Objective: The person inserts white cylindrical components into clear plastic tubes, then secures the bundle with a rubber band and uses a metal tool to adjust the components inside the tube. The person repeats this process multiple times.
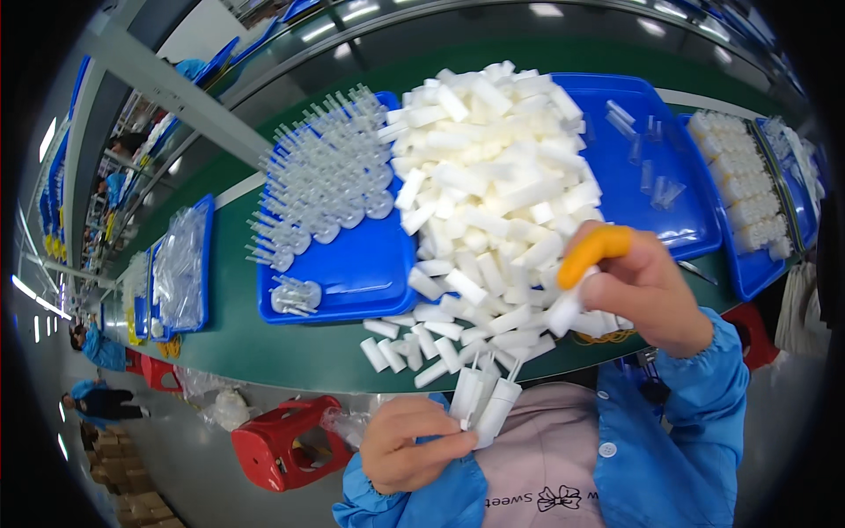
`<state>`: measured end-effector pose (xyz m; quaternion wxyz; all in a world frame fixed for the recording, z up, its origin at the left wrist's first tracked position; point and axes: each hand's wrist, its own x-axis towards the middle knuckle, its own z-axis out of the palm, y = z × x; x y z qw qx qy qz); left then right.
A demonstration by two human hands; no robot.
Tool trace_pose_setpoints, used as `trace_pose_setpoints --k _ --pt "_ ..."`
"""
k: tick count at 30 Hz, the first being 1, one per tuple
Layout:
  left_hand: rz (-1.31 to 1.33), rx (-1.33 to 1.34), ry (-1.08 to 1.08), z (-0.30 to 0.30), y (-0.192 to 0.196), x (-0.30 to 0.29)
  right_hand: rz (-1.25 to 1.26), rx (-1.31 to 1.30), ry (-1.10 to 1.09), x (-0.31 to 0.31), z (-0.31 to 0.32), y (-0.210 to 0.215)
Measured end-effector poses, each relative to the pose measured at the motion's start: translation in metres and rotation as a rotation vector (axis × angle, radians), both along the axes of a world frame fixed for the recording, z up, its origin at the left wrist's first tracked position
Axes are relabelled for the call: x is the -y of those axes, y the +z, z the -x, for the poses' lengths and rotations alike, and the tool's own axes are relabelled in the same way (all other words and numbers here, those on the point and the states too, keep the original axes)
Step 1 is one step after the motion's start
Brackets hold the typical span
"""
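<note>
my left hand (414, 444) closed round bundle of white tubes (482, 400), low over lap. right hand (642, 286), orange finger cot, pinching one tube (563, 312) at heap (493, 185) edge. risk: bundle slips from full grip; heap spills off worktop (290, 352) edge.

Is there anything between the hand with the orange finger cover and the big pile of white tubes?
Nothing visible. The right hand already reaches the edge of the pile of white tubes and grips one white tube. The left hand holds a bunch of tubes lower down.
</note>
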<state>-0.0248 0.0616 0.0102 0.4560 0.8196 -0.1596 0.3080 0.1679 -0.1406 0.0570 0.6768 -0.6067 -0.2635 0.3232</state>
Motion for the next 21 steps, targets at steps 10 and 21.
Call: trace_pose_setpoints --k 10,21 --pt "-0.239 -0.001 -0.048 -0.024 0.011 0.026 0.015 -0.044 0.136 0.010 -0.009 -0.025" --pt "-0.274 0.002 -0.044 -0.031 0.010 0.032 -0.055 -0.206 0.056 0.008 -0.011 -0.033"
